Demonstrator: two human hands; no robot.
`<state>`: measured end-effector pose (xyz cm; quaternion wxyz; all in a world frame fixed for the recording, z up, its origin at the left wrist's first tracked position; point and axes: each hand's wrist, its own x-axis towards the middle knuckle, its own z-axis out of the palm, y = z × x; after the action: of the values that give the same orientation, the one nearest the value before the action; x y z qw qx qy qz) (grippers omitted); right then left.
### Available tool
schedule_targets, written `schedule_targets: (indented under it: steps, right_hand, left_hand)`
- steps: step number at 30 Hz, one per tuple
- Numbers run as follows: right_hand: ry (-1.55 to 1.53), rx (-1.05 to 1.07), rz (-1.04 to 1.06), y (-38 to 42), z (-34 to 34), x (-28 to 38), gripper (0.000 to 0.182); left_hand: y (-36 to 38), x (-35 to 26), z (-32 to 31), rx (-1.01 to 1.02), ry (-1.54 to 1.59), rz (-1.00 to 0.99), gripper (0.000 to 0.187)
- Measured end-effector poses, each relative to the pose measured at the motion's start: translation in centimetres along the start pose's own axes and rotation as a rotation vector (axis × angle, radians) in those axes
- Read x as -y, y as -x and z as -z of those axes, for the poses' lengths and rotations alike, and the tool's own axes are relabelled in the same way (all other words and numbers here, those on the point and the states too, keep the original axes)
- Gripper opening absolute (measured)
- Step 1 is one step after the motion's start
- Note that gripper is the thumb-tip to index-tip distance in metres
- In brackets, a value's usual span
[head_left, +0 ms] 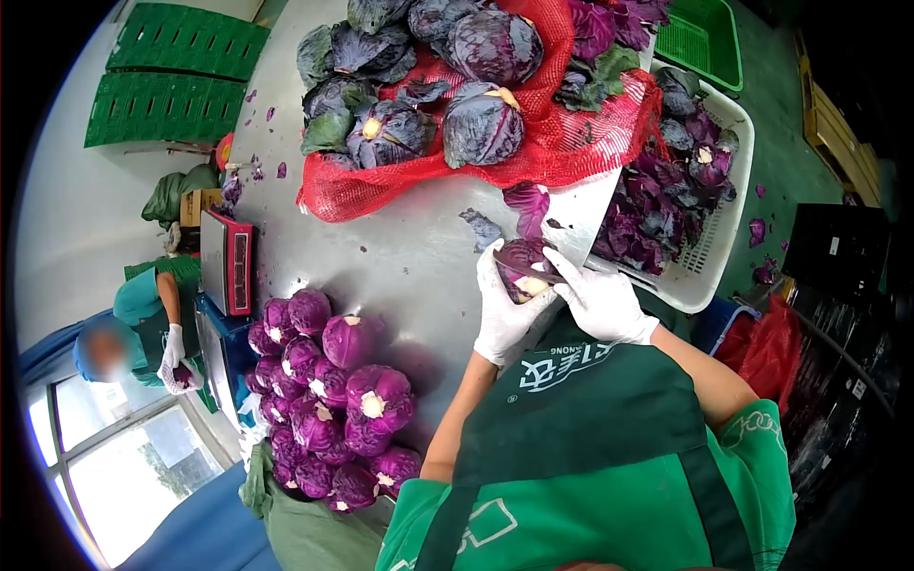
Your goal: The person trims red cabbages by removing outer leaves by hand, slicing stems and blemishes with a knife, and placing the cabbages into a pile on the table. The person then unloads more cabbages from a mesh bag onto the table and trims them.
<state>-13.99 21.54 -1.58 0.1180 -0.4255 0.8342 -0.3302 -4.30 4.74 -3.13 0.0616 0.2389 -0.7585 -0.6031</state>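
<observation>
My left hand (505, 312), in a white glove, is closed around the side of a purple cabbage (520, 251) just above the metal table. Its pale stem end faces up toward me. My gloved right hand (609, 301) grips a knife (541, 275), its dark blade lying across the stem end and its handle hidden in my palm. The right index finger stretches along the cabbage. A loose purple leaf (529, 207) and a dark leaf scrap (482, 230) lie just beyond.
Untrimmed cabbages (484, 124) rest on a red mesh bag (371, 195). Peeled cabbages (379, 392) are piled to the left. A white crate (725, 238) of leaves stands right, a green crate (703, 43) behind it. Beside a scale (227, 262), another gloved person (148, 309) holds something purple.
</observation>
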Motion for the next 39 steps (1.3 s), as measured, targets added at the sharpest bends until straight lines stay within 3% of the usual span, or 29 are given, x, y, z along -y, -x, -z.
schedule_targets:
  steps: [4, 6, 7, 9, 12, 14, 18, 20, 24, 26, 30, 32, 34, 35, 36, 39]
  right_hand:
    - [0.034, 0.111, -0.074, -0.9, 1.0, 0.6, 0.051]
    - [0.029, -0.02, -0.111, -1.7, 1.2, -0.1, 0.043]
    - [0.06, -0.132, -0.254, -2.0, 0.8, -1.8, 0.033]
    - [-0.078, -0.235, -0.274, -2.2, 0.3, -4.5, 0.028]
    - [-0.196, -0.198, -0.081, -2.2, 0.7, -2.5, 0.031]
    - [-0.069, 0.15, -0.13, -2.4, 2.7, 0.5, 0.045]
    - [-0.08, 0.036, -0.045, -1.4, 1.7, 1.1, 0.056]
    - [0.038, 0.181, -0.095, -1.1, 2.5, 1.3, 0.058]
    - [0.041, 0.169, -0.071, -0.9, 1.7, 1.1, 0.059]
    - [0.115, 0.142, -0.045, -1.2, 1.6, 1.0, 0.052]
    - [0.007, -0.187, -0.178, -2.6, 0.6, -2.3, 0.028]
    - [-0.036, -0.124, -0.15, -2.1, 0.6, -3.3, 0.031]
    - [-0.118, -0.043, -0.122, -2.1, 2.6, 0.1, 0.039]
    - [-0.042, 0.214, -0.224, -1.9, 3.5, 1.3, 0.05]
    - [-0.02, 0.105, -0.115, -1.6, 2.3, 1.3, 0.054]
    - [0.053, 0.176, -0.135, -1.0, 1.4, 1.5, 0.055]
  left_hand:
    - [0.0, -0.5, -0.4, -0.045, -0.055, -0.026, 0.098]
    - [-0.1, -1.2, -0.6, -0.084, -0.313, -0.171, 0.094]
    - [0.0, -1.6, -0.6, -0.086, -0.318, -0.179, 0.09]
    - [0.1, -1.4, -0.9, -0.104, -0.323, -0.202, 0.09]
    - [0.3, -1.3, -0.8, -0.094, -0.324, -0.183, 0.09]
    - [0.2, -0.8, -0.8, -0.096, -0.323, -0.179, 0.093]
    - [0.4, -0.3, -0.7, -0.104, -0.308, -0.169, 0.101]
    - [0.5, -0.2, -0.9, -0.113, -0.286, -0.135, 0.103]
    - [0.3, -0.6, -0.6, -0.104, -0.333, -0.156, 0.103]
    - [0.2, -0.6, -0.7, -0.116, -0.354, -0.166, 0.102]
    - [0.1, -1.2, -1.0, -0.129, -0.419, -0.253, 0.098]
    - [0.2, -0.9, -1.0, -0.15, -0.369, -0.209, 0.097]
    - [0.4, -0.8, -1.1, -0.152, -0.367, -0.18, 0.099]
    - [0.4, -0.4, -1.1, -0.164, -0.38, -0.184, 0.1]
    - [0.3, -0.3, -1.2, -0.177, -0.392, -0.189, 0.101]
    - [0.5, -0.5, -1.4, -0.18, -0.396, -0.17, 0.103]
